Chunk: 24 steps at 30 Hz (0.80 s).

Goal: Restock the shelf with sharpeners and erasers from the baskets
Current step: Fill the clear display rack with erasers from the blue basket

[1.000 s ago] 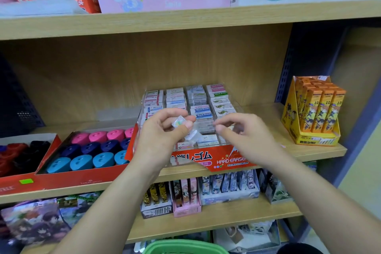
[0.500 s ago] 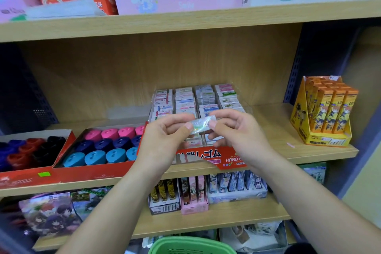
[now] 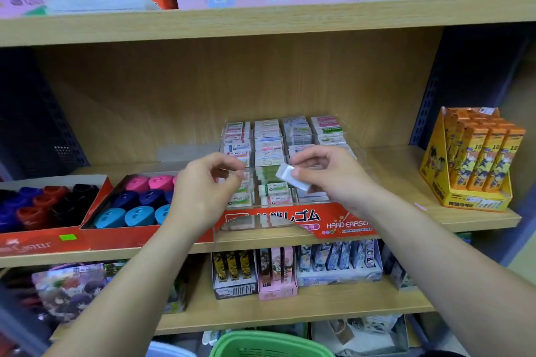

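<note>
White wrapped eraser [image 3: 288,180] pinched between thumb and fingertips of right hand [image 3: 327,180], just above eraser tray [image 3: 293,222] on middle shelf [image 3: 391,165]. Left hand [image 3: 206,185] curled, fingertips near thumb; cannot tell if it holds anything. Of the two hands, the right does the work. Best approach, I judge: label up, laid flat into a low front row. Tray holds columns of boxed erasers [image 3: 266,142]. At 9 o'clock, red carton [image 3: 95,203] of pink, navy and blue sharpeners [image 3: 136,214]. Green basket [image 3: 269,345] at 6 o'clock.
</note>
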Each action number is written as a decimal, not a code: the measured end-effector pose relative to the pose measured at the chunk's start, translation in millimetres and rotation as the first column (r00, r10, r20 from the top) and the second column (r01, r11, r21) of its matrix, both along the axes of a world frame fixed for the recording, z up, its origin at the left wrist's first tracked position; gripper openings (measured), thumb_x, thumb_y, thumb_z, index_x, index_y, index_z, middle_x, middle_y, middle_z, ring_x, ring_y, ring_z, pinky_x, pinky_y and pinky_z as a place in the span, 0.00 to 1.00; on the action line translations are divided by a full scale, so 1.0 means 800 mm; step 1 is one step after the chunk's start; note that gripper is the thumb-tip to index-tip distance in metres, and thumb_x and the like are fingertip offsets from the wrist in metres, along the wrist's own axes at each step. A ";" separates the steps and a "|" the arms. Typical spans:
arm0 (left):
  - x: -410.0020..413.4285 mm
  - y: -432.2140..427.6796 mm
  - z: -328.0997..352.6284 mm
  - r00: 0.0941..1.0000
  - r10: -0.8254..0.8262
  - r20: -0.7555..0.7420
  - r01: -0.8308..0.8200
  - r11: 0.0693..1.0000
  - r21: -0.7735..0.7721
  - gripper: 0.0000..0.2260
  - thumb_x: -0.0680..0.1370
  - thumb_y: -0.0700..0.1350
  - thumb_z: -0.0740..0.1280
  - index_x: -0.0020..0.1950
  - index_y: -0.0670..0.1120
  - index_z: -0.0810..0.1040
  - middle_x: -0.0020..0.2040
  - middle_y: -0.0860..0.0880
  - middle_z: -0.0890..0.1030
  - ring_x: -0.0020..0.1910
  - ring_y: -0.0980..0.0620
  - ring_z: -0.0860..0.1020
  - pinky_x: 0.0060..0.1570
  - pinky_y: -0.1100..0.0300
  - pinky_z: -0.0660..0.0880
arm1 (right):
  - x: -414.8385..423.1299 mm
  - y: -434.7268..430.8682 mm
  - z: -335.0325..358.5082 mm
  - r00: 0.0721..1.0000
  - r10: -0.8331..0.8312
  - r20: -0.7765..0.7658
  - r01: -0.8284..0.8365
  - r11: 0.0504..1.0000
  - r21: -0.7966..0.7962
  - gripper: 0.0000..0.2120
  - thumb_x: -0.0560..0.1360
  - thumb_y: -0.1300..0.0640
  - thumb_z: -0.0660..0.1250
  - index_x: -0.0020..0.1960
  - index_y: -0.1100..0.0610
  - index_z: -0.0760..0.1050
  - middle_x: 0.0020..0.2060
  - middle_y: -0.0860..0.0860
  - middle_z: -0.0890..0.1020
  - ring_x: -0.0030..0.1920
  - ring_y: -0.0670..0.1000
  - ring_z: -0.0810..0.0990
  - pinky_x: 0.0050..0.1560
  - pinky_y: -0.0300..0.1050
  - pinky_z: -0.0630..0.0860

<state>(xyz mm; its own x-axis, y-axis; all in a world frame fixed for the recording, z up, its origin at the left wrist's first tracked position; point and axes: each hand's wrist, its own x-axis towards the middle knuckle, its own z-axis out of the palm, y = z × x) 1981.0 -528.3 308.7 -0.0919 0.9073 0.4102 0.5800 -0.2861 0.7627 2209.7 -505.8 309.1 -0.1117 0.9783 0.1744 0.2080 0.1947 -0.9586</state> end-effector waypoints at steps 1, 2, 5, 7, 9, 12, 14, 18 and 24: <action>-0.006 0.005 -0.005 0.997 0.020 -0.080 -0.020 1.000 0.001 0.04 0.78 0.44 0.73 0.48 0.53 0.84 0.40 0.60 0.81 0.39 0.60 0.78 0.38 0.65 0.74 | -0.002 0.006 -0.001 0.997 -0.006 0.083 0.004 1.000 0.026 0.07 0.72 0.63 0.77 0.46 0.54 0.84 0.42 0.48 0.85 0.45 0.46 0.84 0.45 0.41 0.80; -0.011 0.008 -0.010 0.988 0.029 -0.154 -0.028 1.000 0.006 0.04 0.78 0.44 0.72 0.48 0.54 0.84 0.41 0.61 0.80 0.40 0.59 0.77 0.38 0.64 0.72 | -0.006 0.012 -0.001 0.988 -0.007 0.155 0.000 0.999 0.046 0.07 0.70 0.63 0.79 0.44 0.54 0.84 0.39 0.46 0.85 0.43 0.44 0.84 0.46 0.41 0.80; -0.021 0.015 -0.025 0.962 0.021 -0.272 -0.010 0.999 0.042 0.05 0.77 0.45 0.72 0.50 0.55 0.83 0.47 0.59 0.79 0.46 0.58 0.76 0.44 0.59 0.75 | -0.014 0.026 -0.001 0.955 0.008 0.297 -0.032 0.997 0.076 0.06 0.70 0.61 0.80 0.42 0.54 0.84 0.36 0.46 0.85 0.40 0.44 0.83 0.50 0.43 0.81; -0.026 0.017 -0.031 0.967 0.006 -0.255 0.010 0.998 0.060 0.05 0.77 0.45 0.73 0.51 0.54 0.84 0.48 0.60 0.79 0.49 0.57 0.76 0.49 0.56 0.76 | -0.018 0.030 0.000 0.939 0.061 0.339 -0.093 0.993 0.079 0.05 0.71 0.61 0.79 0.43 0.54 0.84 0.36 0.46 0.85 0.40 0.43 0.83 0.49 0.42 0.81; -0.031 0.019 -0.035 0.977 -0.012 -0.213 0.028 0.997 0.072 0.06 0.77 0.44 0.73 0.51 0.54 0.84 0.49 0.62 0.79 0.51 0.58 0.77 0.52 0.56 0.76 | -0.024 0.031 -0.004 0.913 0.097 0.397 -0.144 0.985 0.091 0.05 0.71 0.60 0.79 0.42 0.53 0.84 0.36 0.45 0.86 0.38 0.42 0.83 0.46 0.40 0.80; -0.035 0.021 -0.042 0.980 -0.032 -0.196 0.053 0.993 0.103 0.06 0.76 0.43 0.73 0.49 0.55 0.84 0.50 0.61 0.81 0.52 0.57 0.78 0.53 0.55 0.77 | -0.032 0.031 -0.011 0.876 0.092 0.473 -0.164 0.980 0.113 0.05 0.71 0.58 0.79 0.41 0.51 0.84 0.35 0.45 0.85 0.35 0.41 0.82 0.41 0.39 0.79; -0.035 0.021 -0.045 0.977 -0.043 -0.210 0.068 0.991 0.112 0.06 0.76 0.43 0.73 0.48 0.55 0.84 0.51 0.61 0.81 0.52 0.57 0.78 0.54 0.55 0.77 | -0.035 0.032 -0.013 0.853 0.076 0.516 -0.160 0.980 0.121 0.05 0.71 0.56 0.79 0.40 0.50 0.84 0.35 0.44 0.85 0.36 0.41 0.82 0.40 0.37 0.78; -0.037 0.018 -0.043 0.972 -0.065 -0.225 0.087 0.992 0.089 0.06 0.77 0.44 0.72 0.51 0.56 0.84 0.53 0.62 0.81 0.55 0.59 0.77 0.56 0.58 0.76 | -0.034 0.031 -0.013 0.876 0.039 0.481 -0.128 0.980 0.154 0.06 0.72 0.58 0.78 0.40 0.50 0.83 0.35 0.44 0.85 0.37 0.40 0.81 0.40 0.35 0.76; -0.065 -0.045 -0.042 0.988 -0.026 -0.155 0.046 0.991 0.124 0.07 0.78 0.45 0.71 0.54 0.55 0.83 0.53 0.63 0.81 0.56 0.64 0.78 0.56 0.68 0.72 | -0.054 -0.023 -0.007 0.939 -0.064 0.338 -0.043 0.954 0.298 0.06 0.73 0.58 0.75 0.40 0.49 0.82 0.36 0.44 0.84 0.38 0.44 0.80 0.41 0.38 0.77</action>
<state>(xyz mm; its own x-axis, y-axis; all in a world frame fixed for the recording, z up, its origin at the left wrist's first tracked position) 1929.4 -564.0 275.1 0.0128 0.8484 0.5293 0.6744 -0.3981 0.6219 2166.5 -523.8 303.7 -0.2062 0.8887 0.4094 0.5144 0.4544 -0.7273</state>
